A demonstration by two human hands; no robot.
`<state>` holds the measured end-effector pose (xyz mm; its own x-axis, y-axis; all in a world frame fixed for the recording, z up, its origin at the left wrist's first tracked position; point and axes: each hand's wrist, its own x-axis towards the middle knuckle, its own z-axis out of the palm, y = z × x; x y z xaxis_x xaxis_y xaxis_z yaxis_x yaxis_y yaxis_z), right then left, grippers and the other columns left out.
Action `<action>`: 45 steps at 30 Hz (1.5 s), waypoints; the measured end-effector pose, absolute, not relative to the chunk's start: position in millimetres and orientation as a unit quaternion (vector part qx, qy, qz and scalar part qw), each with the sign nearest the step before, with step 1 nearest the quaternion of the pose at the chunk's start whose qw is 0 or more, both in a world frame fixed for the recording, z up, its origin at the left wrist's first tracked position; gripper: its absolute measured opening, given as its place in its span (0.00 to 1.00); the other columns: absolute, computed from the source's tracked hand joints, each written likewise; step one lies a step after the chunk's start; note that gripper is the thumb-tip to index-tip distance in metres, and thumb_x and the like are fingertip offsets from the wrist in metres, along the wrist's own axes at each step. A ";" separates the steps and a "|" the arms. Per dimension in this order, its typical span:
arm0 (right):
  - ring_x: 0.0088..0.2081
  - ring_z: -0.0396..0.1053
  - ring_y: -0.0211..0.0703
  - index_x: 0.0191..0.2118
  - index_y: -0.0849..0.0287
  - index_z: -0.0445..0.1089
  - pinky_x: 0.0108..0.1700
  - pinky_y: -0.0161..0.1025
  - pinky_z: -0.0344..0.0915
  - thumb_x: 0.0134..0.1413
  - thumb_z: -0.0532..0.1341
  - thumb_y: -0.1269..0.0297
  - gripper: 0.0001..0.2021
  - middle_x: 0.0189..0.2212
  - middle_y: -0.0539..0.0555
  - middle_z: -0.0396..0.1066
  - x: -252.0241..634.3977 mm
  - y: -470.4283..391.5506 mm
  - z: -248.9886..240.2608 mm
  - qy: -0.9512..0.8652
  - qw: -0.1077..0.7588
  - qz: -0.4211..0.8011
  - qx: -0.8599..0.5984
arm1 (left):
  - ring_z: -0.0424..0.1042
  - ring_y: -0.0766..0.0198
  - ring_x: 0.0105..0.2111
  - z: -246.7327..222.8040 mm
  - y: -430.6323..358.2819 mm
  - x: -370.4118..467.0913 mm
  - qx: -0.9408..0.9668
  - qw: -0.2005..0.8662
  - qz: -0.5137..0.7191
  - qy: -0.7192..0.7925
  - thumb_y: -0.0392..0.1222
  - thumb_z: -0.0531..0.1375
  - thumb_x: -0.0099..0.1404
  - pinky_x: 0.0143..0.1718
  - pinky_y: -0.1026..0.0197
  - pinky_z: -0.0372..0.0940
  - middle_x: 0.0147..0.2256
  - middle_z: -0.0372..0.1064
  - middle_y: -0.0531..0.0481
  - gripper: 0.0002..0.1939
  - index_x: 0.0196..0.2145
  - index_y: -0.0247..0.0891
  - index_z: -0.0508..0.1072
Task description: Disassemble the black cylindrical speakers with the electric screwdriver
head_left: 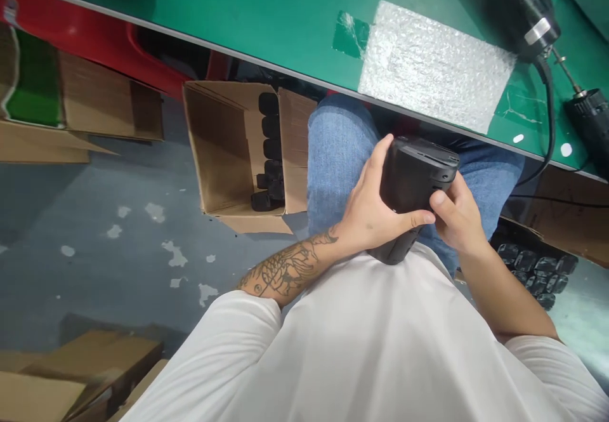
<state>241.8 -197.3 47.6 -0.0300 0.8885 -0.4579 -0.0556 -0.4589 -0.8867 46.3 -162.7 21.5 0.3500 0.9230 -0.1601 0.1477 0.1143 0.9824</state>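
Centrally, above the blue jeans [337, 162], a black device [404, 181] is clasped between my left hand [371, 209], wrapped round its left side, and my right hand [457, 219], pinching its right edge. Beyond, I see a silvery sheet [435, 60] on the green table [285, 16]; at left, an open carton [223, 162] holds black pieces [272, 149].

Bright, cool light; slightly soft detail
Silvery sheet [432, 66] glints, black device [405, 184] reflects faintly; floor [128, 270] shadowed at far left, shiny at right; near sleeves [228, 333] stretched by wide-angle distortion.
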 end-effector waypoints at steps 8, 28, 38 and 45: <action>0.72 0.66 0.50 0.70 0.59 0.56 0.79 0.51 0.71 0.54 0.75 0.27 0.53 0.70 0.63 0.60 258.7 -194.9 52.0 -0.358 0.386 0.647 -0.552 | 0.65 0.35 0.73 24.8 -157.7 56.7 0.617 0.601 0.296 0.413 0.73 0.76 0.60 0.74 0.30 0.64 0.74 0.58 0.37 0.69 0.81 0.55 0.38; 0.76 0.60 0.48 0.76 0.55 0.51 0.76 0.44 0.73 0.45 0.78 0.25 0.63 0.75 0.60 0.53 289.6 -188.4 59.5 -0.408 0.325 0.587 -0.620 | 0.64 0.32 0.74 14.9 -152.4 66.5 0.645 0.621 0.251 0.368 0.71 0.74 0.64 0.77 0.27 0.61 0.77 0.53 0.34 0.67 0.82 0.52 0.37; 0.69 0.67 0.49 0.72 0.58 0.66 0.78 0.50 0.71 0.53 0.74 0.24 0.53 0.68 0.60 0.63 285.2 -184.2 54.1 -0.445 0.298 0.527 -0.659 | 0.60 0.30 0.77 2.7 -151.9 73.8 0.592 0.645 0.280 0.394 0.76 0.75 0.60 0.80 0.28 0.55 0.77 0.57 0.36 0.66 0.82 0.51 0.48; 0.82 0.51 0.46 0.85 0.53 0.19 0.82 0.48 0.68 0.59 0.72 0.28 0.73 0.80 0.64 0.32 266.2 -232.0 28.7 -0.363 0.278 0.723 -0.517 | 0.58 0.35 0.79 -11.3 -142.0 63.2 0.556 0.649 0.289 0.431 0.76 0.75 0.59 0.82 0.30 0.51 0.78 0.56 0.37 0.69 0.82 0.51 0.44</action>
